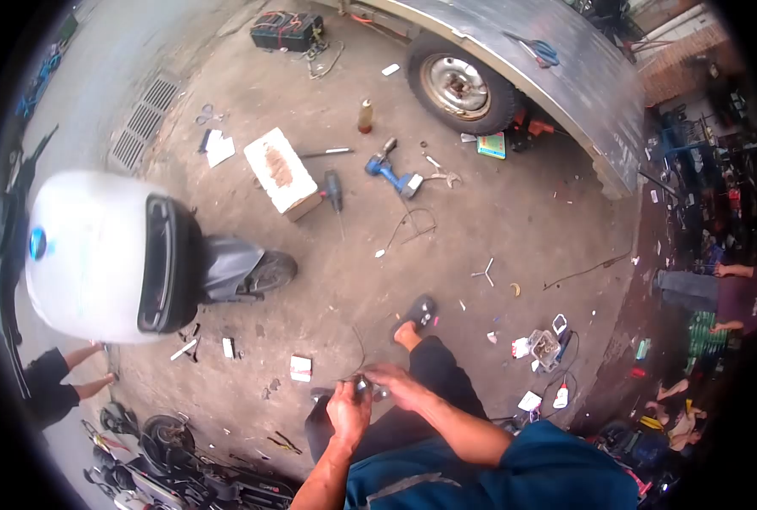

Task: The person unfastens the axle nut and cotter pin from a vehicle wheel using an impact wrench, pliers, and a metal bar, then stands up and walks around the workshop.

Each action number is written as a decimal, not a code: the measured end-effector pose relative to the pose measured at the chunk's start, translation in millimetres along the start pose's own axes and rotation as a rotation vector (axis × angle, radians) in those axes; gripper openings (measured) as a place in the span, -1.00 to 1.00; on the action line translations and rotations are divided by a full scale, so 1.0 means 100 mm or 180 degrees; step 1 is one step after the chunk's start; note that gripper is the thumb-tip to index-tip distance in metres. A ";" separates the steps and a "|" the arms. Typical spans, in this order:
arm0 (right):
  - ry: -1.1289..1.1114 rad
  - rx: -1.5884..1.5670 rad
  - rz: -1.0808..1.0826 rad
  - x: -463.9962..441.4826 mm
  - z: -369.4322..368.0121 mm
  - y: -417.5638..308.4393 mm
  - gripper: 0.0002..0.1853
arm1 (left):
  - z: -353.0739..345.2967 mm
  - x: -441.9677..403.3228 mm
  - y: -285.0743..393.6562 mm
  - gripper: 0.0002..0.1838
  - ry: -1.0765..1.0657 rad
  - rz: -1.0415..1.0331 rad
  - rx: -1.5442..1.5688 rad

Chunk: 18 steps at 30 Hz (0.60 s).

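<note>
Low in front of my body, both hands meet around a small dark, metallic-looking part (363, 385) whose kind I cannot make out. My left hand (348, 413) is closed around it. From the other side my right hand (398, 387) reaches over, with its fingers bent against the part. The fingers cover most of it. A thin dark wire or cable seems to rise from near the hands. Below them are my dark trouser legs, and one shoe (419, 314) rests on the concrete floor. A red-and-white box (301, 368) lies left of my hands.
Ahead lie a blue cordless power tool (387, 174), a screwdriver (334, 191), a white foam block (281, 172) and a bottle (365, 116). A scooter (242, 268) with a white top box stands left. A wheeled metal vehicle bed (566, 81) is far right. Other people stand at both sides.
</note>
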State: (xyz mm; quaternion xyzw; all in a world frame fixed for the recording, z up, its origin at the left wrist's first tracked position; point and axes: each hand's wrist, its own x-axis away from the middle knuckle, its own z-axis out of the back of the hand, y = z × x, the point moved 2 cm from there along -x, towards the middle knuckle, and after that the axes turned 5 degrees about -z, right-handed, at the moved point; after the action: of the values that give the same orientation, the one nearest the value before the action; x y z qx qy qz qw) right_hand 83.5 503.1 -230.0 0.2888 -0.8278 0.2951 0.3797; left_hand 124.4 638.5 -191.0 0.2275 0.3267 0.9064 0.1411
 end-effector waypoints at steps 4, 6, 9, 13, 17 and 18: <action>0.0244 -0.0178 0.0508 0.16 0.75 -0.55 -0.65 | -0.53 -0.61 0.74 -0.69 -0.0266 -0.0008 -0.0095; 0.0508 -0.0179 0.0691 0.21 0.91 -0.89 -0.68 | -0.63 -0.93 1.13 -0.69 -0.0415 0.0045 -0.0155; 0.0884 -0.0598 0.1186 0.08 1.12 -1.29 -0.75 | -0.75 -1.42 1.48 -0.67 -0.0420 -0.0296 -0.0205; 0.0857 -0.0810 0.1234 -0.09 1.19 -2.02 -0.77 | -0.76 -2.15 1.77 -0.64 -0.0874 -0.0325 -0.0273; 0.1065 -0.0801 0.1036 -0.45 1.38 -2.84 -0.77 | -0.81 -3.07 2.00 -0.59 -0.1068 -0.0449 -0.0078; 0.1075 -0.0797 0.1068 -0.61 1.50 -3.05 -0.79 | -0.85 -3.37 2.04 -0.56 -0.1234 -0.0439 -0.0029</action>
State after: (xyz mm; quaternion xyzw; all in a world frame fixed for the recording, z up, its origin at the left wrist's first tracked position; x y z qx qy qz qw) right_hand 261.7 211.6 -276.9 0.0450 -0.8192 0.2932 0.4909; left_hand 348.7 304.9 -223.0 0.3742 0.3042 0.8353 0.2640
